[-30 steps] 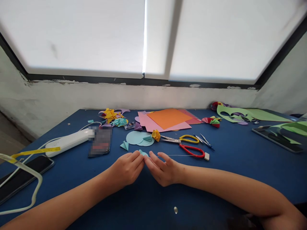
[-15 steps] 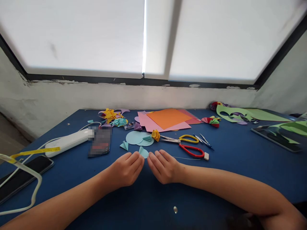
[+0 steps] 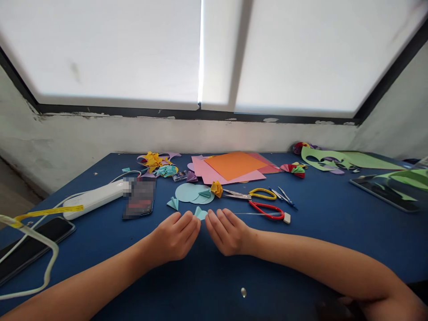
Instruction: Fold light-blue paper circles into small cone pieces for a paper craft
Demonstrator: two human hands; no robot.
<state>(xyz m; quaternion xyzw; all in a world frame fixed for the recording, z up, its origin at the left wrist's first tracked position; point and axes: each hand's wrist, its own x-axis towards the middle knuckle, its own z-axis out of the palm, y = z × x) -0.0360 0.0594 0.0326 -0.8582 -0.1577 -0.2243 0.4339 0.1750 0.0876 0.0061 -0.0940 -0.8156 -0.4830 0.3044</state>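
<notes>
My left hand (image 3: 179,235) and my right hand (image 3: 229,232) are close together near the middle, both with fingers pinched on a small light blue folded paper (image 3: 200,213) between their fingertips. A thin thread (image 3: 250,214) runs from beside my right fingers towards the red-handled side of the scissors (image 3: 249,196). Just beyond my hands lie light blue paper circles (image 3: 187,192) with a folded blue piece (image 3: 205,194) on them. Another folded blue piece (image 3: 173,203) lies to their left, and a yellow folded paper piece (image 3: 217,189) touches their right side.
Orange (image 3: 236,166) and pink sheets lie at the back. Left are phones (image 3: 139,198), a white power strip (image 3: 96,198) and cables. A compass (image 3: 286,197), green paper scraps (image 3: 321,160) and a tablet (image 3: 384,194) are right. A small shiny object (image 3: 244,292) lies near the front.
The blue paper between my fingertips has turned slightly and shows its folds more. The thread beside my right hand has shifted up. Both hands have stayed nearly in place.
</notes>
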